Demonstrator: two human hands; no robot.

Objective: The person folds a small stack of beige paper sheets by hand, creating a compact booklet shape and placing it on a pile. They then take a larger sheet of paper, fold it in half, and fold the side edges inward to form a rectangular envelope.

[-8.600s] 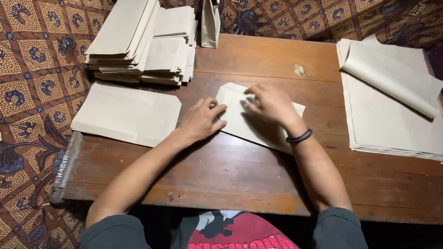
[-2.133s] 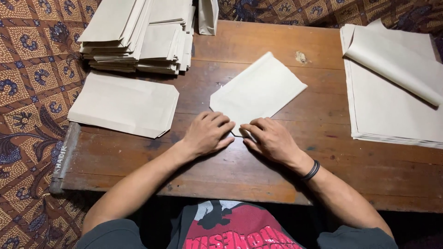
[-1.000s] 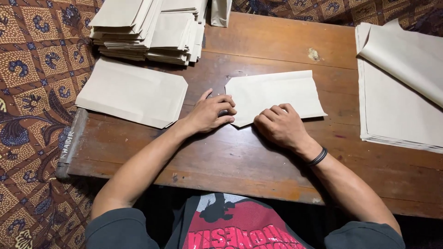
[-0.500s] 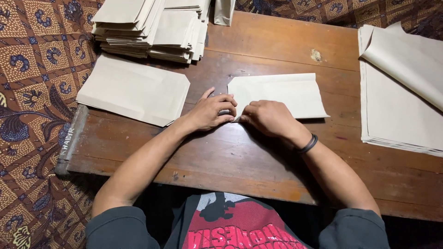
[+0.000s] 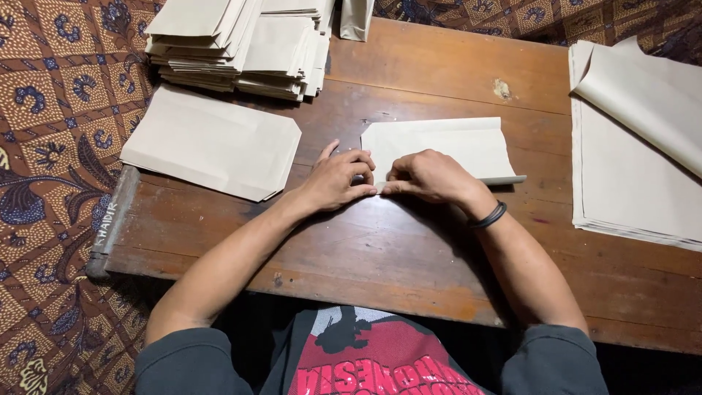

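Observation:
A folded sheet of pale grey paper point(image 5: 457, 143) lies flat on the low wooden table point(image 5: 409, 256), its long side running left to right. My left hand point(image 5: 338, 179) presses on its near left corner with bent fingers. My right hand point(image 5: 431, 178) rests beside it, fingertips pinching and pressing the paper's near folded edge. The two hands almost touch. A dark band circles my right wrist.
A flat folded paper piece point(image 5: 212, 141) lies at the left. Behind it stands a pile of finished folded papers point(image 5: 245, 44). A stack of large unfolded sheets point(image 5: 636, 161) fills the right side, its top sheet curled. Patterned brown cloth point(image 5: 51, 146) covers the floor.
The paper has been turned from a diagonal lie to lie lengthwise and folded narrower. Both hands have come together at its near left edge, my right hand sliding leftward.

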